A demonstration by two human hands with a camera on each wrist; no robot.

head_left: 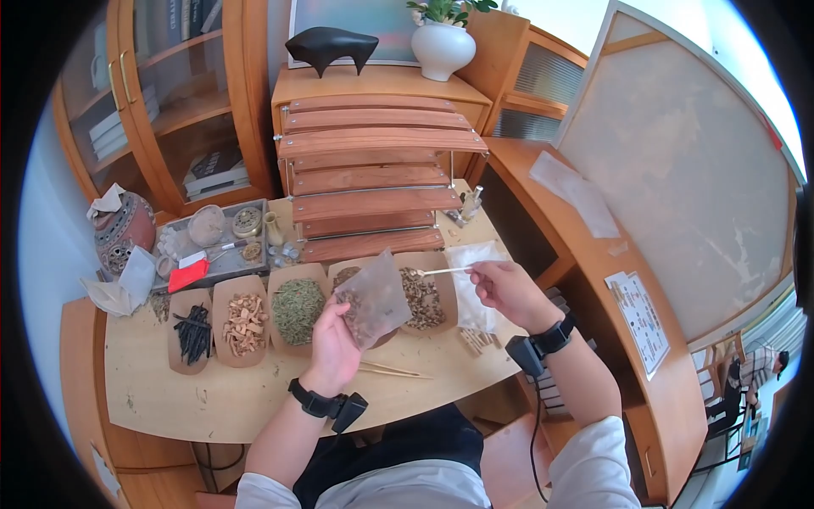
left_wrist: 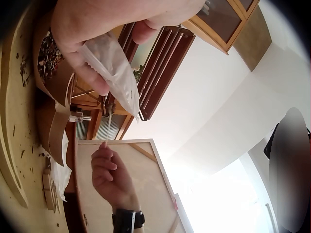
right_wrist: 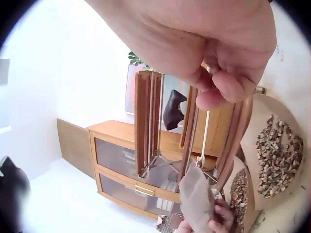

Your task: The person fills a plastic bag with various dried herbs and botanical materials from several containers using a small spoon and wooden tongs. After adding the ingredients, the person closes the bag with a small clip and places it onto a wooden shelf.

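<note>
The right hand pinches a thin spoon pointing left, its tip near the bag which the left hand holds.

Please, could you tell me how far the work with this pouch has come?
Looks done: dried herbs lie sorted in paper trays, and brownish bits seem to be inside the translucent pouch.

In hand: the left hand holds the pouch; the right hand pinches a small spoon, its tip near the pouch.

Probably left: more scooping, as the trays hold plenty, then closing the pouch. The final amount I cannot tell.
</note>
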